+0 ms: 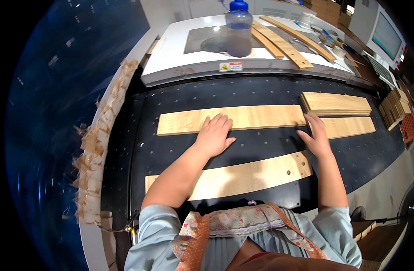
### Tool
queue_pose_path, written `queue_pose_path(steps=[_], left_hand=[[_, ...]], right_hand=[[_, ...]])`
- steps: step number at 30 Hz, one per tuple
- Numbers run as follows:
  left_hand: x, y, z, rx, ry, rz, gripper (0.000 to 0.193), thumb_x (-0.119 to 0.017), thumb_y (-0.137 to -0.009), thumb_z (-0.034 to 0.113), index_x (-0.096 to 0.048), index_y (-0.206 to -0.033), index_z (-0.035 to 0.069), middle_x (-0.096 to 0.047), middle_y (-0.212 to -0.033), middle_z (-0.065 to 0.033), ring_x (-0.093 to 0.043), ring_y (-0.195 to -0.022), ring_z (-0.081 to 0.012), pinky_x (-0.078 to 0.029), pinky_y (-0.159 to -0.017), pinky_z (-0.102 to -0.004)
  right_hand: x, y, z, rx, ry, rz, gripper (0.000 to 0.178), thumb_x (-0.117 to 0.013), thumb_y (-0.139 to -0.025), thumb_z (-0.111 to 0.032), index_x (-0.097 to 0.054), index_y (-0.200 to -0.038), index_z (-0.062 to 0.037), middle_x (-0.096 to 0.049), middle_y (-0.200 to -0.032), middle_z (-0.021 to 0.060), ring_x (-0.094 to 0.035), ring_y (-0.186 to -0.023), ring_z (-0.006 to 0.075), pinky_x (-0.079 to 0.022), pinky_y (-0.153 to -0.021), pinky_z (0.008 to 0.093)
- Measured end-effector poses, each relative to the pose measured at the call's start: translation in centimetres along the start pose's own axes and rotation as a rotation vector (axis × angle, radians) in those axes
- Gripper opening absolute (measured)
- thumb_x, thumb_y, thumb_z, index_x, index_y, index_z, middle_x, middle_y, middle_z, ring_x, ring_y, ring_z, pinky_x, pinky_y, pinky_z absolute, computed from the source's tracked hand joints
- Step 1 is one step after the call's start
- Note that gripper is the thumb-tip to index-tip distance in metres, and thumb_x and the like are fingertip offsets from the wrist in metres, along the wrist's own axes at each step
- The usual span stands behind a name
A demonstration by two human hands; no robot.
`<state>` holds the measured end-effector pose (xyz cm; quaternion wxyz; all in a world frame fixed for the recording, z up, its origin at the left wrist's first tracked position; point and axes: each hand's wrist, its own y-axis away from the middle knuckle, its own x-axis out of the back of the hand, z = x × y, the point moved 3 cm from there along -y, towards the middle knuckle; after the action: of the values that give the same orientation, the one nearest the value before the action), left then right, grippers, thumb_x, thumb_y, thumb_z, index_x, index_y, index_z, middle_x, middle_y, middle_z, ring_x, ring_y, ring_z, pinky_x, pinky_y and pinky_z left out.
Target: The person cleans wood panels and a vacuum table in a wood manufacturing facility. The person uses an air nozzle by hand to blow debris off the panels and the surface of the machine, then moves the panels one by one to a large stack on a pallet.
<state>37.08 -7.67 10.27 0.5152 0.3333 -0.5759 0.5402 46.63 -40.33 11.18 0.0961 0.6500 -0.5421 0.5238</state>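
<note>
A long pale wooden board (261,116) lies across the black dotted table. My left hand (215,134) rests on it left of its middle, fingers spread and thumb out over the table. My right hand (316,135) is at the board's right end, fingers and thumb apart, beside a second board (349,127) that lies to the right. Nearer to me is another board (247,178) with several round holes at its right end; my left forearm covers part of it. Behind the right-hand board sits a stack of shorter boards (337,103).
On the white machine (171,58) at the back stand a blue-lidded bottle (239,34) and several wooden strips (288,45). A monitor (387,36) is at the far right. Torn brown tape (92,142) lines the left ledge. More wood pieces (394,108) are stacked at right.
</note>
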Motion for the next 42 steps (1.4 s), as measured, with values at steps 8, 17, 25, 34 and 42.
queue_pose_path(steps=[8, 17, 25, 34, 42], left_hand=[[-6.5, -7.9, -2.9, -0.083, -0.068, 0.001, 0.058, -0.06, -0.08, 0.045, -0.049, -0.121, 0.006, -0.047, -0.129, -0.0116, -0.041, -0.124, -0.0273, -0.034, -0.101, -0.0447], [-6.4, -13.0, -13.9, 0.219, -0.054, -0.043, 0.03, -0.066, -0.078, 0.026, -0.06, -0.102, 0.011, -0.059, -0.104, -0.0104, -0.056, -0.099, -0.0305, -0.047, -0.083, -0.0407], [-5.3, -11.9, -24.6, 0.462, -0.142, 0.009, 0.018, -0.063, -0.08, 0.028, -0.061, -0.083, 0.01, -0.06, -0.091, -0.0112, -0.057, -0.09, -0.0312, -0.046, -0.077, -0.0426], [-5.4, -11.5, -26.2, 0.44, -0.179, 0.032, 0.023, -0.061, -0.08, 0.03, -0.064, -0.082, 0.008, -0.062, -0.092, -0.0143, -0.059, -0.088, -0.0335, -0.047, -0.076, -0.045], [-5.7, -12.1, -26.3, 0.468, -0.203, -0.02, 0.023, -0.05, -0.082, 0.023, -0.067, -0.086, 0.007, -0.063, -0.098, -0.0178, -0.06, -0.092, -0.0347, -0.048, -0.079, -0.0461]], right_hand=[[6.7, 22.6, 10.1, -0.451, 0.306, 0.119, 0.049, -0.065, -0.079, -0.015, -0.049, -0.124, -0.0044, -0.046, -0.13, 0.0186, -0.04, -0.122, 0.0356, -0.032, -0.102, 0.0427], [5.5, 23.0, 7.8, -0.512, 0.361, 0.167, 0.04, -0.057, -0.085, -0.015, -0.052, -0.123, -0.0035, -0.044, -0.133, 0.0166, -0.037, -0.126, 0.0351, -0.027, -0.104, 0.0432], [6.0, 23.5, 8.2, -0.522, 0.355, 0.124, 0.04, -0.052, -0.088, -0.017, -0.05, -0.125, -0.0011, -0.041, -0.134, 0.0188, -0.036, -0.126, 0.0345, -0.025, -0.106, 0.0423], [6.0, 23.5, 8.4, -0.533, 0.356, 0.118, 0.042, -0.052, -0.088, -0.02, -0.049, -0.125, -0.0018, -0.041, -0.134, 0.0182, -0.036, -0.126, 0.0343, -0.025, -0.106, 0.0413], [5.8, 22.8, 7.4, -0.525, 0.38, 0.152, 0.042, -0.057, -0.083, -0.016, -0.052, -0.123, -0.0035, -0.044, -0.132, 0.0166, -0.038, -0.125, 0.0338, -0.027, -0.105, 0.0415]])
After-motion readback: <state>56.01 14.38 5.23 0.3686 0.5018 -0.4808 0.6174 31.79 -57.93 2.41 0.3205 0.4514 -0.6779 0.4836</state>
